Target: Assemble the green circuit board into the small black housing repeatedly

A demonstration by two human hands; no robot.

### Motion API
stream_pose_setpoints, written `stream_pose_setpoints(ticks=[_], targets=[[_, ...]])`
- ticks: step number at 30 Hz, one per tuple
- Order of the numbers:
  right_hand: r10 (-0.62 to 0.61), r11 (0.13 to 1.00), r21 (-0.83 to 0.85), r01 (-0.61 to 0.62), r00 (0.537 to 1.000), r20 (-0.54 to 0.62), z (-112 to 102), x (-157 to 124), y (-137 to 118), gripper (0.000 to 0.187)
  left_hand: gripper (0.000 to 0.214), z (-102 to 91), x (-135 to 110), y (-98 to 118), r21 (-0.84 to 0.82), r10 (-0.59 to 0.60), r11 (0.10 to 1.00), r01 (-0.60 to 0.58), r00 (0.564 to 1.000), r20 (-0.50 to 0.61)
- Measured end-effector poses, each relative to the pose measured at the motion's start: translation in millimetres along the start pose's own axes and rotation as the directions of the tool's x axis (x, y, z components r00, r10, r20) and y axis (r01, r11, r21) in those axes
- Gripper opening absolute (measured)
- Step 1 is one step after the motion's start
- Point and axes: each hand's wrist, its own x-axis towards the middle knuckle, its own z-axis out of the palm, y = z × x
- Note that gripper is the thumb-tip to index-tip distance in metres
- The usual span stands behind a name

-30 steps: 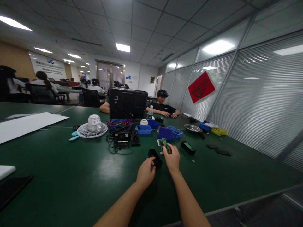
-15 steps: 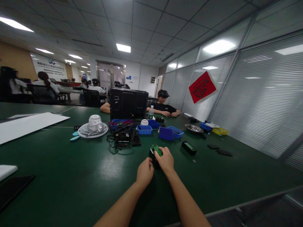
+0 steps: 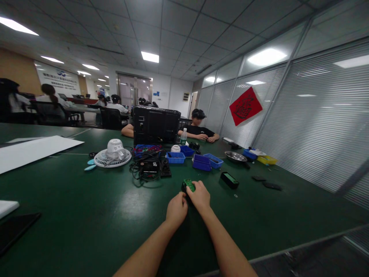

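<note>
Both my hands meet over a small black case (image 3: 185, 188) on the green table (image 3: 86, 215). My left hand (image 3: 176, 210) is curled round the near end of the black case. My right hand (image 3: 199, 197) pinches a small green circuit board (image 3: 189, 184) and holds it on top of the case. Most of the case is hidden behind my fingers.
A second black case (image 3: 229, 180) lies to the right. Blue bins (image 3: 207, 161), a cable tangle (image 3: 147, 167), a white fan (image 3: 113, 154) and a big black box (image 3: 155, 125) stand behind. Beyond them sits a person (image 3: 198, 130). White sheet (image 3: 31, 148) at left.
My right hand has brought the green board leftwards and down from beside the case onto its top. My left hand has stayed on the case and closed in towards the right hand.
</note>
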Motion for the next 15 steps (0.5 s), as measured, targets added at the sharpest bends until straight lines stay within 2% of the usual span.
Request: stream_pose_setpoints(ticks=[10,15], targets=[[-0.024,0.997,-0.075,0.026,1.0,0.017,1.6,-3.3,-3.4,0.032,0.024,2.4,1.3,-5.7,0.024,0.046,0.999,-0.045,0.999,-0.015],[-0.011,1.0,-0.027,0.013,0.998,0.055,0.2,-3.6,-1.9,0.034,0.026,2.3,1.1,-6.7,0.023,0.053,0.998,-0.053,0.999,-0.002]])
